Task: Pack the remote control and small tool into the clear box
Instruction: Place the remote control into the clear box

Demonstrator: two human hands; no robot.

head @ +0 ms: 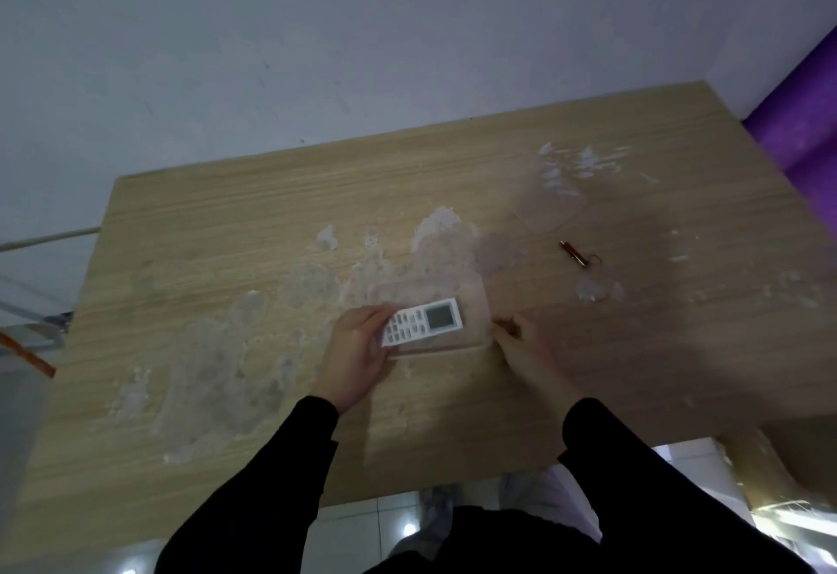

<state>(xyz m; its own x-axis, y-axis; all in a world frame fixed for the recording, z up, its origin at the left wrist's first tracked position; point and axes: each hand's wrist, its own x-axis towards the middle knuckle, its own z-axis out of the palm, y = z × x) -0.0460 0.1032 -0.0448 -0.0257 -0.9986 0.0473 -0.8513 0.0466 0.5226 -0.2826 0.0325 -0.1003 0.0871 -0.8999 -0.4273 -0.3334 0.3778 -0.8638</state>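
A white remote control [423, 322] with a small grey screen lies inside the clear box [475, 301] near the middle of the wooden table. My left hand [355, 353] grips the remote's button end at the box's left side. My right hand [527, 347] touches the box's right near corner with its fingertips. A small reddish-brown tool [573, 253] with a metal ring lies on the table, well beyond and to the right of the box. A clear lid [550, 206] rests flat farther back.
The wooden table [226, 256] has white worn patches and stands against a pale wall. A purple object [801, 120] is at the right edge. Tiled floor and a white box [688, 469] show below the near table edge.
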